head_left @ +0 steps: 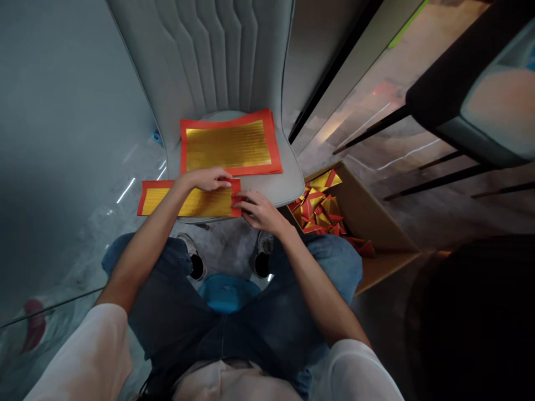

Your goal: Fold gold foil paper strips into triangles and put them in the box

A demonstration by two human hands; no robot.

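Left grip (204, 179) — wide, pressing a thin red-bordered gold paper sheet (167, 201) flat to steady it; right grip (259, 209) — narrow, pinching its red edge.

Light: moderate, soft, apparently from overhead, though I cannot fix the source from here.
Glare: mild sheen on the gold paper sheet (228, 147); thin white streaks on the polished floor (125, 190).
Shadow: near-black dark mass (468, 323) at lower right, unresolved.
Distortion: strong wide-angle bowing toward the frame edges.
Focus: no marked blur at centre.
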